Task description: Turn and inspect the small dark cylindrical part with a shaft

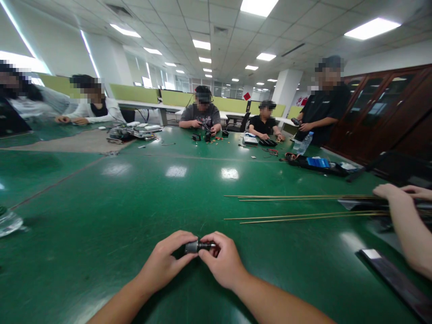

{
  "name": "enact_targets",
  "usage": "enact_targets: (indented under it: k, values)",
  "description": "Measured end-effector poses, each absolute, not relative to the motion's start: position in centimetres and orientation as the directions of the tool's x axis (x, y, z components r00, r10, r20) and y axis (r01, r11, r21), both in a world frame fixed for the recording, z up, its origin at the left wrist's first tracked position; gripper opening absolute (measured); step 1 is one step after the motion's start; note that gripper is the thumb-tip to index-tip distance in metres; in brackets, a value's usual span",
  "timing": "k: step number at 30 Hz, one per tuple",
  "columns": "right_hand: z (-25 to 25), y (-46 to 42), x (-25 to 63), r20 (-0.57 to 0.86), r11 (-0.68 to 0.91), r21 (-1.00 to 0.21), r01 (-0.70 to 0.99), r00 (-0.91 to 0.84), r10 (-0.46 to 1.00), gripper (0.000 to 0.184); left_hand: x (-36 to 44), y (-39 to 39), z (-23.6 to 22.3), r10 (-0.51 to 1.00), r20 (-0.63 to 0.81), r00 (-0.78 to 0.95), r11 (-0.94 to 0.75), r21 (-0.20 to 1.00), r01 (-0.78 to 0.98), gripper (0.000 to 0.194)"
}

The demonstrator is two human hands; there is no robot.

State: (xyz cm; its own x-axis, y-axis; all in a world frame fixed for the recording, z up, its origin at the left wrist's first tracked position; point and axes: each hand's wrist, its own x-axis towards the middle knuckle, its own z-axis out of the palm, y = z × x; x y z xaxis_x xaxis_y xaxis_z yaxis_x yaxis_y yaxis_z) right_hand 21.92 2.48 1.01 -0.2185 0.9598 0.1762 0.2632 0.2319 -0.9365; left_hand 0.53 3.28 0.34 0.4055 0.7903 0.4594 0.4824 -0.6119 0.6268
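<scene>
Just above the green table (141,193), a small dark cylindrical metal part (191,247) with a thinner ribbed shaft lies level between my two hands. My left hand (167,258) pinches its thicker grey end between thumb and fingers. On the other side, my right hand (224,258) has its thumb and fingers closed round the thin shaft, whose bright tip shows near the fingers. The exact kind of part is too small to make out. My hands almost touch each other over it.
Several thin brass-coloured rods (286,197) stretch across the right side towards another person's arms (405,229). A dark flat bar (394,281) lies at the lower right, a clear bottle (10,222) at the left edge. Farther back are a tool tray (317,164), a water bottle (305,143) and several people.
</scene>
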Motion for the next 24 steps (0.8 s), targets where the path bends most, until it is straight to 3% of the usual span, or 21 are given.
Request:
enact_targets:
  k: [24]
  values:
    - [1.0, 2.43, 21.94, 0.199, 0.258, -0.919, 0.298, -0.212, 0.957, 0.01, 0.42, 3.37, -0.01, 0.791, 0.464, 0.4, -0.612, 0.615, 0.497, 0.031]
